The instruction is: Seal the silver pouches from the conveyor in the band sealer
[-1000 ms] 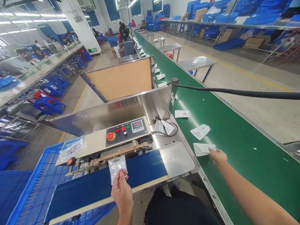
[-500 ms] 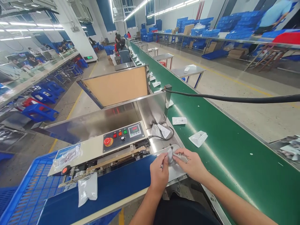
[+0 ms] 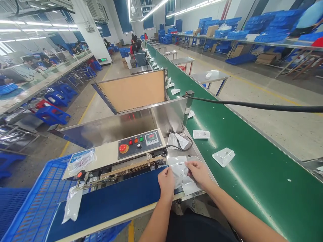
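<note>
Head view: from where I stand, the left hand (image 3: 166,185) and right hand (image 3: 200,174) each hold, in a pinched grip, one side of a white pouch (image 3: 178,173) near the blue belt's (image 3: 121,201) right end. Red digits on the panel display (image 3: 151,137) are too small to read reliably.

Two hands (image 3: 166,185) hold at least one pouch (image 3: 178,173); one lies at the end of the blue belt (image 3: 113,201), two beside the cord (image 3: 192,142), three on the near stretch of the green belt (image 3: 252,168). The panel (image 3: 146,145) has four buttons (image 3: 123,149), one knob (image 3: 139,146), one display (image 3: 151,136).
</note>
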Action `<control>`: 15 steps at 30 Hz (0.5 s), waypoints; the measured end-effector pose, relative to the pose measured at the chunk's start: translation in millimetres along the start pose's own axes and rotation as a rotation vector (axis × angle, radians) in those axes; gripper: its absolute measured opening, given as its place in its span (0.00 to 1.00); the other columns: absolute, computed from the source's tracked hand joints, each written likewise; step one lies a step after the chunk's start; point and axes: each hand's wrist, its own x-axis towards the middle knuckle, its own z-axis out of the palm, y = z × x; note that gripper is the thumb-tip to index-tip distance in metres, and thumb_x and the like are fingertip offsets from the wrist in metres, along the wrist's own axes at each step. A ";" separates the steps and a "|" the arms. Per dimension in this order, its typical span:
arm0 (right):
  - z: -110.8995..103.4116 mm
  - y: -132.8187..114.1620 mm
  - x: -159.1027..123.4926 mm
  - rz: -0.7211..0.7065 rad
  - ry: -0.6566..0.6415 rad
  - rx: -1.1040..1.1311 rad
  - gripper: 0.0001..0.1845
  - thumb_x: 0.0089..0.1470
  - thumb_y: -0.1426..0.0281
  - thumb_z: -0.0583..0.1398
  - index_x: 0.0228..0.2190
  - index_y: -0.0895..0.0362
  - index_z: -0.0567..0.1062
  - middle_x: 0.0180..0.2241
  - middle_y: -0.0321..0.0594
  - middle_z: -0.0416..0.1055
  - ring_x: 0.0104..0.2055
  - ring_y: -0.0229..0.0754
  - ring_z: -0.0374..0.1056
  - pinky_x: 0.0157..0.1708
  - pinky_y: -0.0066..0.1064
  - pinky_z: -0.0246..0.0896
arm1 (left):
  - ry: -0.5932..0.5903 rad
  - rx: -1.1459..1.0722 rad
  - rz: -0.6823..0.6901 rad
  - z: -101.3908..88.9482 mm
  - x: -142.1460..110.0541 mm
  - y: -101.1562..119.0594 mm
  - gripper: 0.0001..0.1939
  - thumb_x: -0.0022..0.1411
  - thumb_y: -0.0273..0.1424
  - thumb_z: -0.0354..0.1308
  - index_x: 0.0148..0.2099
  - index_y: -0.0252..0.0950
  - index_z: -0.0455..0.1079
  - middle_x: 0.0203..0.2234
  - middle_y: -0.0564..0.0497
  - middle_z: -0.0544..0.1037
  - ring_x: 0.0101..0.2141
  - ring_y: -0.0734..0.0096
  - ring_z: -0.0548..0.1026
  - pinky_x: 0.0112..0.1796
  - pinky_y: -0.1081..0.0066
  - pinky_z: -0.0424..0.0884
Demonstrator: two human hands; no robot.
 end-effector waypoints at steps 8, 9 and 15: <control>55.5 -4.9 27.5 0.194 -0.099 -0.012 0.17 0.50 0.66 0.72 0.19 0.57 0.72 0.16 0.33 0.67 0.18 0.33 0.64 0.21 0.25 0.71 | 0.121 -0.168 -0.122 -33.5 24.8 -8.5 0.24 0.50 0.51 0.72 0.31 0.31 0.82 0.23 0.49 0.79 0.27 0.64 0.75 0.29 0.68 0.70; 65.1 -3.5 27.5 0.204 -0.113 -0.020 0.17 0.50 0.67 0.72 0.19 0.57 0.73 0.16 0.33 0.68 0.18 0.33 0.65 0.21 0.26 0.71 | 0.133 -0.177 -0.123 -41.9 25.4 -8.0 0.25 0.50 0.51 0.73 0.32 0.30 0.82 0.24 0.48 0.80 0.27 0.63 0.76 0.29 0.68 0.70; 90.6 -6.4 16.1 0.181 -0.255 -0.015 0.14 0.54 0.62 0.72 0.24 0.57 0.81 0.25 0.42 0.80 0.28 0.42 0.77 0.31 0.33 0.79 | 0.213 -0.219 -0.124 -93.2 28.2 -7.9 0.25 0.49 0.48 0.76 0.38 0.30 0.84 0.31 0.43 0.85 0.34 0.54 0.83 0.36 0.63 0.78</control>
